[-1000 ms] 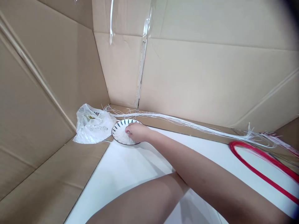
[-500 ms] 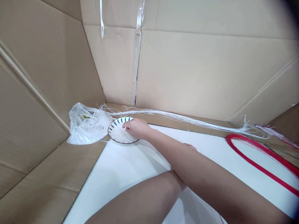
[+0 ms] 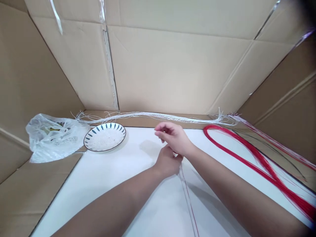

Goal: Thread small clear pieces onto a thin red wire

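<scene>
Head view: my left hand (image 3: 168, 161) gripped red-and-white strands (image 3: 186, 189) trailing toward me over white tabletop (image 3: 103, 189); right hand (image 3: 174, 137) curled just beyond, couldn't tell if pinching anything. Plate (image 3: 93, 129) of white grains (image 3: 105, 139) sat left. Steady left grip, light right touch seemed best.

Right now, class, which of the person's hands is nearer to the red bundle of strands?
Right. In the picture, the right hand is left of the red bundle, apart from it; the left hand, just below the right, is slightly farther from it.
</scene>
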The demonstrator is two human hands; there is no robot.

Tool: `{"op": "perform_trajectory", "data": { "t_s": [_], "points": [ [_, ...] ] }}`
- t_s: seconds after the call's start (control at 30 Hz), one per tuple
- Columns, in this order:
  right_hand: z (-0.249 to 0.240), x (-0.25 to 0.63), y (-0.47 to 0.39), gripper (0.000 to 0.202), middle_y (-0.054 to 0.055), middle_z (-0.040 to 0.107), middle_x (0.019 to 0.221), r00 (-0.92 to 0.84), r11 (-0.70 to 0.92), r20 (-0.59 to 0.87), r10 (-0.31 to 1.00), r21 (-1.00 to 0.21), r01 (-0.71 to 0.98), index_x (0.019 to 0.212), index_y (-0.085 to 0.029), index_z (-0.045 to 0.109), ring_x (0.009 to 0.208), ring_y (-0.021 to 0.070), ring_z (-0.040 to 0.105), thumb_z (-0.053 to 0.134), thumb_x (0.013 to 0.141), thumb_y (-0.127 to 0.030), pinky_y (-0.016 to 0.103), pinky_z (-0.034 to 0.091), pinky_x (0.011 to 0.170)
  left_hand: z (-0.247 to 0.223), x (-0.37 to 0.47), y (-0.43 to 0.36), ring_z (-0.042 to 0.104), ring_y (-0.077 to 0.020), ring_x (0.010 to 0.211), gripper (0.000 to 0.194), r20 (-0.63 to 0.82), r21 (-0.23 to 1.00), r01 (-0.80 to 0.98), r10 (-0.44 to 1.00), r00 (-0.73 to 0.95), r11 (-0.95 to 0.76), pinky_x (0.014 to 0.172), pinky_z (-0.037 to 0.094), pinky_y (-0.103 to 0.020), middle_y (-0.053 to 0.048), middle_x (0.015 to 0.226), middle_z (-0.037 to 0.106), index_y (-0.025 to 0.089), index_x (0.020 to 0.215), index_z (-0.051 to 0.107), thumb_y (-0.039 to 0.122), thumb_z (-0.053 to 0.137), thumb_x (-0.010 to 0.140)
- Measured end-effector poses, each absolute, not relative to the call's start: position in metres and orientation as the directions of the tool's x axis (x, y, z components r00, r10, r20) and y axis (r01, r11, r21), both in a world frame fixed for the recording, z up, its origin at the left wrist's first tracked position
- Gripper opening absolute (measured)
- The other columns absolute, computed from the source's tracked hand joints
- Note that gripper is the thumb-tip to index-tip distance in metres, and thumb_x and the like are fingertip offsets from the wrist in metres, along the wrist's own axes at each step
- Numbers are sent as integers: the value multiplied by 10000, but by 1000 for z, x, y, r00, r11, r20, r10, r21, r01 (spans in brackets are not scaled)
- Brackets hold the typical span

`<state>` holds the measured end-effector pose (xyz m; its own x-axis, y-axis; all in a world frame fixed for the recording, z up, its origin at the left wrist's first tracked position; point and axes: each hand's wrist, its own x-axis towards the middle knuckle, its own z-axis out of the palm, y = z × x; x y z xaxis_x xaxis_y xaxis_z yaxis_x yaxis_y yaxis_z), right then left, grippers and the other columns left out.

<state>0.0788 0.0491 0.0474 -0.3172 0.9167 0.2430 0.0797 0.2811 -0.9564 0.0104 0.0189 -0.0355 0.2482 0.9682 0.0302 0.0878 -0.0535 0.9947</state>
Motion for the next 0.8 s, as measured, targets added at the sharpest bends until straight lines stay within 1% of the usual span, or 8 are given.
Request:
{"op": "perform_trajectory", "data": {
  "t_s": [0.1,0.2,0.33,0.4,0.5,0.6,0.73,0.8],
  "points": [
    [21,124,54,306,-31,583,641,-217,194,180,959,-980,43,827,-180,657,530,117,517,769,797,-464,262,394,480,-31,7,19,666,-177,928,173,53,982,165,973,223,-91,856,581,-381,-59,1054,699,144,977,682,316,666,959],
    [-3,149,62,381,-19,602,653,-146,151,150,978,-989,-10,796,-167,661,547,106,523,798,774,-522,267,418,531,-29,4,20,649,-173,937,145,52,980,178,982,184,-85,878,563,-382,-55,1054,692,146,902,668,284,679,945],
    [-24,156,71,454,-16,603,622,-142,48,60,988,-996,-81,788,-144,669,468,78,449,847,715,-556,246,304,460,-24,-1,22,638,-174,920,164,-18,994,112,987,157,0,872,543,-379,-48,1019,692,143,798,635,248,712,897],
    [-27,155,73,465,-21,602,609,-165,-1,21,986,-991,-130,795,-141,678,457,71,435,867,693,-553,237,283,452,-21,-3,23,641,-188,934,175,-59,997,50,986,156,52,879,524,-381,-62,1042,698,151,706,614,198,721,836],
    [-25,153,71,452,-29,609,607,-215,-75,-25,976,-971,-227,794,-143,697,478,63,453,907,661,-520,220,318,470,-18,-4,22,647,-248,1074,163,-95,993,-54,985,143,103,954,482,-403,-99,1230,685,170,621,618,182,706,758],
    [-20,151,63,416,-25,634,624,-300,-185,-86,950,-930,-318,770,-146,723,531,59,510,939,640,-477,203,412,536,-18,-4,20,614,-291,1228,151,-110,978,-163,987,116,128,1056,438,-440,-85,1420,617,185,625,637,235,729,734],
    [-16,147,51,356,13,682,665,-444,-343,-162,881,-866,-365,752,-138,767,578,66,565,922,695,-454,203,491,598,-17,-6,16,542,-313,1335,143,-130,954,-259,986,108,154,1080,412,-454,-71,1400,645,200,615,664,235,745,728],
    [-15,148,49,313,15,696,684,-504,-406,-168,847,-816,-411,783,-141,789,597,60,587,905,735,-428,184,512,617,-15,-7,14,534,-321,1333,146,-141,938,-302,982,124,173,1065,408,-460,-71,1366,669,199,605,674,212,737,736]
  ]
}}
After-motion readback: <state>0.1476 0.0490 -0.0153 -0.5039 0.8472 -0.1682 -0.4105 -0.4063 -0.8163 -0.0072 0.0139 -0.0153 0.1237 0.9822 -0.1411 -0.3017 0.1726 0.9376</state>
